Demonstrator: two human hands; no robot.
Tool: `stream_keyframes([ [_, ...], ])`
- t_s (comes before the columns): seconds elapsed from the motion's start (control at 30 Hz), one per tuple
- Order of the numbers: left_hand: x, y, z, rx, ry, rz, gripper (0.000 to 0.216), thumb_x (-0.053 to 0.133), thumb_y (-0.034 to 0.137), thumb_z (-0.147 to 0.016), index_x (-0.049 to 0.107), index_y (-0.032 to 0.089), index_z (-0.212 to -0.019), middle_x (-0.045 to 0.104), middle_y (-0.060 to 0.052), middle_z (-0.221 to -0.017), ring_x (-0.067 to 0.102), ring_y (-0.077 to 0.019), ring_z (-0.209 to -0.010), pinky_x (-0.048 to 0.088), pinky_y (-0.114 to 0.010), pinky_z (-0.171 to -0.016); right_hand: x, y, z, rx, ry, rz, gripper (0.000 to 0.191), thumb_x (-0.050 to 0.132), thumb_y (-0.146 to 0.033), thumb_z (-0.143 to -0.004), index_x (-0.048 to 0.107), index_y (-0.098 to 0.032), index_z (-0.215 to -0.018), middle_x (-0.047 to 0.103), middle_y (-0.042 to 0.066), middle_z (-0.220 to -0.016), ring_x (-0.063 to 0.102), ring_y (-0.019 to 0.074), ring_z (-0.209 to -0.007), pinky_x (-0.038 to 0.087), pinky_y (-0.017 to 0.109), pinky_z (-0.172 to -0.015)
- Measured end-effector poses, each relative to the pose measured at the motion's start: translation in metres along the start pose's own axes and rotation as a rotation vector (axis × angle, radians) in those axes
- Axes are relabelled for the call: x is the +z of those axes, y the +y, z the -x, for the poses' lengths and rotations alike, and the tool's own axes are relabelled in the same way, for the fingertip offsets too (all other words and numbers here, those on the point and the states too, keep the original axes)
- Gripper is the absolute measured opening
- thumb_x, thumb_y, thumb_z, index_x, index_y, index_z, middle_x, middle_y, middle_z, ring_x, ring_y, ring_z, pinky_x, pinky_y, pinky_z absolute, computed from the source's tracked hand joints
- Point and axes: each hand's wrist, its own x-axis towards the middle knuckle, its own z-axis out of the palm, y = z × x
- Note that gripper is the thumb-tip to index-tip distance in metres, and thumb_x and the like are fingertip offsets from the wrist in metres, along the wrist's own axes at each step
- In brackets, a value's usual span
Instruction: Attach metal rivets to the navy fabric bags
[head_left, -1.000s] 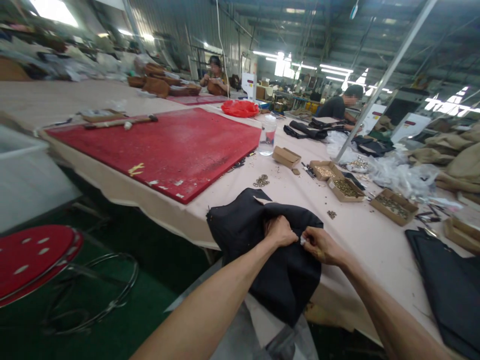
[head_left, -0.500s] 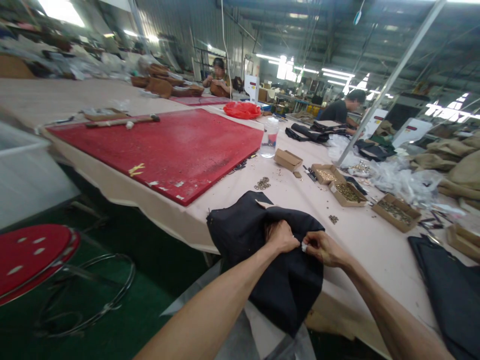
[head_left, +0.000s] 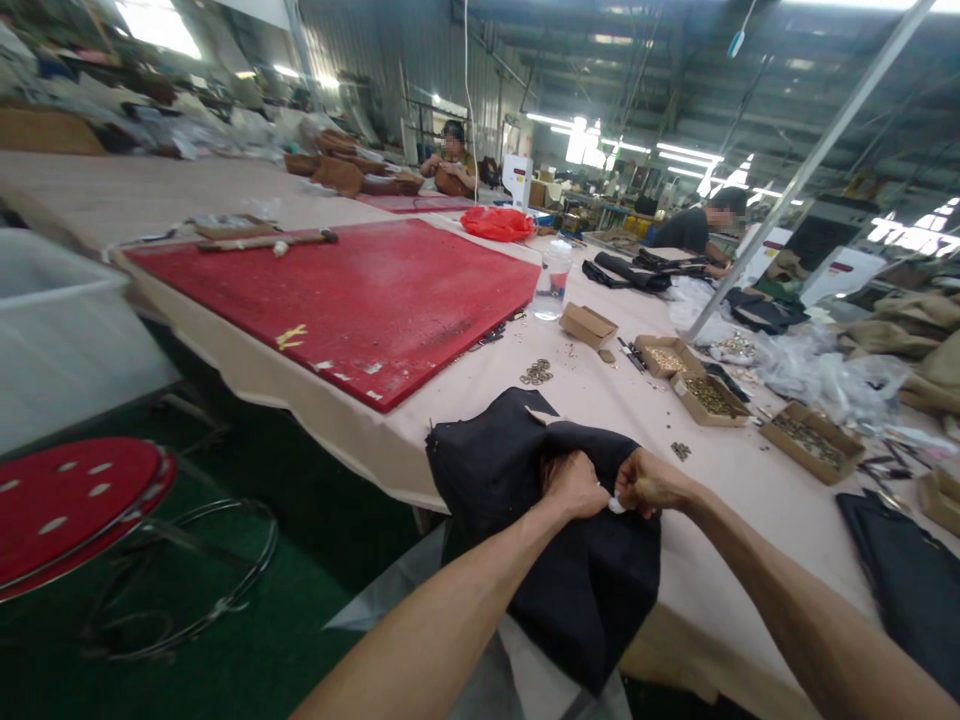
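Note:
A black fabric piece (head_left: 484,455), bag-like and creased, lies over the table's front edge and hangs down below it. My left hand (head_left: 576,487) is closed on a fold near its middle, fingertips partly hidden by the cloth. Close to its right, my right hand (head_left: 646,482) is pinched shut against the fabric. Between the two hands shows a small white wad (head_left: 616,504), held at the right fingertips; its kind is too small to make out.
Metal rings (head_left: 536,373) lie beyond the fabric. To the right stand cardboard boxes of small metal fittings (head_left: 710,398) and folded black fabric (head_left: 900,575). A red board (head_left: 352,300) with a hammer (head_left: 270,242), a clear bottle (head_left: 552,282) and a red stool (head_left: 75,510) are leftward. Two people work farther back.
The view has shifted slightly, so the scene sits farther right. My right hand has risen a little relative to my left and turned at the wrist, still pinching beside the white wad.

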Motion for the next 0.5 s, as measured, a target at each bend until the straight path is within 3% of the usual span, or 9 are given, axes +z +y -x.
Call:
stream_keyframes([
  [0.17,0.008,-0.009,-0.008,0.03,-0.033,0.071,0.017,0.069,0.036,-0.065,0.073,0.02,-0.068,0.07,-0.006,-0.067,0.065,-0.0198,-0.064,0.046,-0.029,-0.062,-0.009,0.002,-0.016,0.171,0.028,0.191,0.005,0.065,-0.014,-0.055,0.065,-0.016,-0.06,0.06,0.0,-0.047,0.054,0.0132,-0.037,0.04,0.021,-0.035],
  [0.33,0.004,-0.012,-0.019,0.06,-0.097,0.12,0.018,0.068,0.035,-0.067,0.074,0.019,-0.07,0.07,-0.005,-0.068,0.063,-0.0179,-0.063,0.045,-0.028,-0.062,-0.016,-0.007,-0.034,0.312,0.022,0.282,0.022,0.082,-0.019,-0.049,0.061,-0.016,-0.058,0.06,0.0,-0.045,0.052,0.0116,-0.037,0.04,0.02,-0.037],
  [0.4,-0.001,-0.014,-0.02,0.086,-0.121,0.146,0.016,0.066,0.031,-0.067,0.075,0.019,-0.072,0.07,-0.004,-0.067,0.062,-0.0175,-0.063,0.044,-0.027,-0.061,-0.016,-0.011,-0.033,0.314,-0.003,0.28,0.027,0.085,-0.023,-0.049,0.06,-0.016,-0.057,0.06,0.0,-0.045,0.053,0.0116,-0.039,0.04,0.02,-0.037],
  [0.5,-0.005,-0.023,-0.019,0.138,-0.129,0.209,0.016,0.062,0.024,-0.069,0.076,0.019,-0.075,0.071,-0.004,-0.069,0.063,-0.0169,-0.063,0.044,-0.026,-0.06,-0.023,-0.014,-0.017,0.186,-0.06,0.183,0.028,0.085,-0.027,-0.052,0.062,-0.016,-0.064,0.063,0.001,-0.052,0.057,0.013,-0.044,0.041,0.02,-0.039],
])
